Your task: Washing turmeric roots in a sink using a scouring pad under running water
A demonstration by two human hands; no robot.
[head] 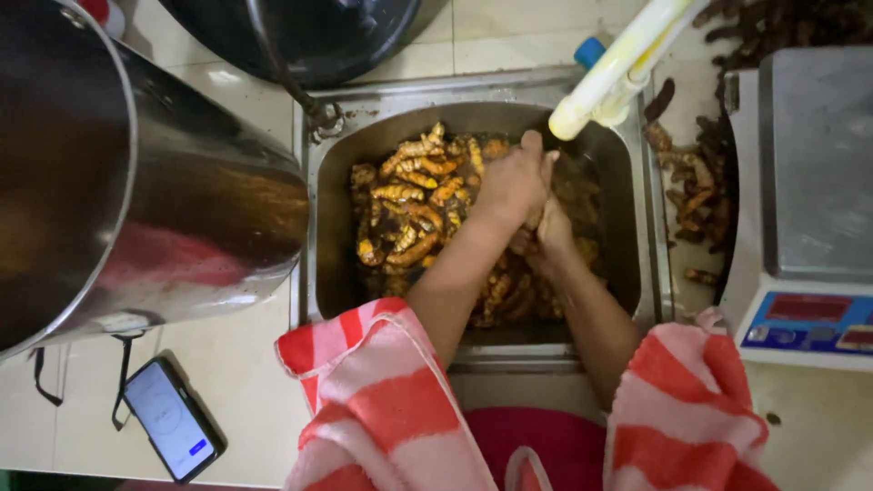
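Observation:
A steel sink (338, 209) set in a tiled counter holds a heap of yellow-orange turmeric roots (409, 200). My left hand (511, 182) and my right hand (551, 227) are pressed together over the roots at the middle of the sink, under a white tap spout (609, 77). The fingers are closed around something between the palms, most likely a root, but it is hidden. My red-and-white striped sleeves are pushed up above the elbows.
A large steel pot (136, 191) stands at the left of the sink. A phone (170, 420) lies on the counter at the lower left. A digital scale (809, 209) stands at the right, with dark unwashed roots (696, 191) beside it. A dark basin (309, 36) sits behind.

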